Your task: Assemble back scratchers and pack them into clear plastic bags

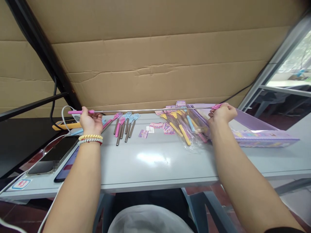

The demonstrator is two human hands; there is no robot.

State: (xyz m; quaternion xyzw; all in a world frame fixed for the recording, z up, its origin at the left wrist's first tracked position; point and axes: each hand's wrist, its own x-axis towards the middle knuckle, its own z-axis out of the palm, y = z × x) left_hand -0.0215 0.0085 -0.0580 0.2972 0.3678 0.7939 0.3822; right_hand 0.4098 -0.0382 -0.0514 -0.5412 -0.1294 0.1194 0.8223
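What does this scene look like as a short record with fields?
Left hand: grips pink handle of telescopic scratcher
Right hand: pinches its pink head end
Scratcher state: extended, level above the table
Under it: loose scratchers, pink and blue; small labels
Right side: bagged scratchers, purple tray
Left side: phones

Pink telescopic back scratcher (150, 110), extended, horizontal

Nothing is legible: print on the pink tags (155, 125), left of the fingers of the right hand (222, 113), blurs, as does the purple box (263, 135).
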